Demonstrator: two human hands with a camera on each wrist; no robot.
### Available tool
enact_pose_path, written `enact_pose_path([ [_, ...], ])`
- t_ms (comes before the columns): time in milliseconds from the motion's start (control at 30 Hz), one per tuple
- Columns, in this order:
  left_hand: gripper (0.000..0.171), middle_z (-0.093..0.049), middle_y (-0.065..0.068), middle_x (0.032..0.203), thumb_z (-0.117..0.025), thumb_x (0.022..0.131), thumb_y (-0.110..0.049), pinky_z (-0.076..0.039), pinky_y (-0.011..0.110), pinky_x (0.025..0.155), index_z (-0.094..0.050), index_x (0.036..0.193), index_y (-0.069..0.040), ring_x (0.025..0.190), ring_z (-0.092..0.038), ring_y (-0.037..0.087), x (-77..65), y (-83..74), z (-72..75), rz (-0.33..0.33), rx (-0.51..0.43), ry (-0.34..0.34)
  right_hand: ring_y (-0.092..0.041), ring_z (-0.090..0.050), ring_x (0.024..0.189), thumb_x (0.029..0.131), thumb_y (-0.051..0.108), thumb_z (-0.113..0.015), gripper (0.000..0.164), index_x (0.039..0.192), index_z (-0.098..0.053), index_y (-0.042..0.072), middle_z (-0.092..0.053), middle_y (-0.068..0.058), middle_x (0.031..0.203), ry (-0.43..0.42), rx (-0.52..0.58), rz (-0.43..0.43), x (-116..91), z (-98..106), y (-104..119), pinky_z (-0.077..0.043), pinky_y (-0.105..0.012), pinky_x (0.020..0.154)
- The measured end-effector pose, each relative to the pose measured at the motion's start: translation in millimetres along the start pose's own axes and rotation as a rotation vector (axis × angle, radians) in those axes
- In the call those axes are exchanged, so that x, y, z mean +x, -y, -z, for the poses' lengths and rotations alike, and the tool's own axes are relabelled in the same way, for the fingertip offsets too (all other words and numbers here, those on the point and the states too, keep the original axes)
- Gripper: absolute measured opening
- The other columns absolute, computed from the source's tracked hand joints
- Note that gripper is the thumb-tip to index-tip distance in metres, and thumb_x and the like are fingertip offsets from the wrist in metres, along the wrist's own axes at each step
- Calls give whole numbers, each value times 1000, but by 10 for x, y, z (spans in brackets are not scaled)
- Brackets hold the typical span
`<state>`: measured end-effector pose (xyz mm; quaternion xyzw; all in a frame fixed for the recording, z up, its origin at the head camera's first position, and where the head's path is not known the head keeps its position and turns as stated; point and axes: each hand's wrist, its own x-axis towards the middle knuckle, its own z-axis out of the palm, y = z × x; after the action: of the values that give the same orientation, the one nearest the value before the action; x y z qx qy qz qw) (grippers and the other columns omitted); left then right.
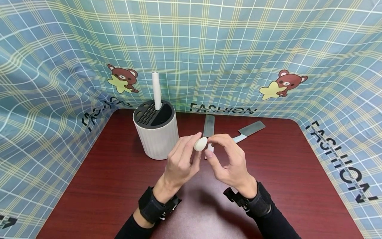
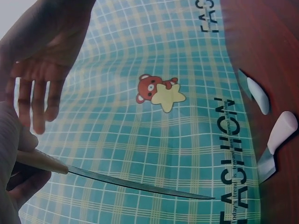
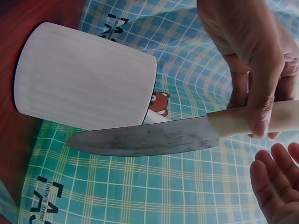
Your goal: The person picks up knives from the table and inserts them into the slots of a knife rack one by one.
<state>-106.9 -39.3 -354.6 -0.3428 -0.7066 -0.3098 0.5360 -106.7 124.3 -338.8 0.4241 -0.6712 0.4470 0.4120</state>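
Observation:
My left hand [image 1: 180,162] grips a knife by its cream handle [image 1: 200,144], the rounded end facing up. The blade [image 3: 145,138] points down; it is hidden under the hands in the head view. My right hand [image 1: 231,162] is close beside the handle end, its fingers loosely bent and holding nothing. In the right wrist view its fingers [image 3: 268,179] are spread below the handle, apart from it. Behind the hands lies a cleaver [image 1: 209,125] with a white handle, partly hidden by them. To its right is another cleaver [image 1: 252,128] with a pale blue handle, laid slantwise.
A ribbed white knife block [image 1: 156,141] with a black slotted top stands left of the hands. One white handle [image 1: 156,91] sticks up out of it. The dark red table [image 1: 104,186] is enclosed by a checked cloth [image 1: 221,59] at the back and sides.

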Motion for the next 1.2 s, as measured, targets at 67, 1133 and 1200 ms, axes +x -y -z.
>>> enact_pose_path([
  [67, 28, -71, 18, 99, -63, 93, -2, -59, 33, 79, -66, 117, 11, 86, -69, 27, 28, 1, 19, 4, -5, -13, -22, -66, 91, 101, 20, -59, 29, 104, -66, -8, -69, -16, 98, 0, -7, -12, -11, 8, -7, -52, -23, 91],
  [1133, 35, -73, 23, 92, -76, 86, 0, -57, 43, 75, -67, 118, 12, 80, -69, 31, 705, 205, 351, 60, 88, -247, -17, -63, 80, 98, 5, -56, 17, 86, -68, 3, -67, -8, 81, 29, 24, -37, -147, -1, -87, -51, -26, 77],
  [1200, 36, -72, 23, 91, -76, 85, 1, -57, 44, 74, -66, 117, 12, 79, -68, 32, 731, 222, 369, 65, 92, -255, -17, -63, 80, 98, 5, -57, 17, 86, -68, 3, -67, -8, 81, 29, 24, -39, -157, -2, -89, -52, -26, 77],
])
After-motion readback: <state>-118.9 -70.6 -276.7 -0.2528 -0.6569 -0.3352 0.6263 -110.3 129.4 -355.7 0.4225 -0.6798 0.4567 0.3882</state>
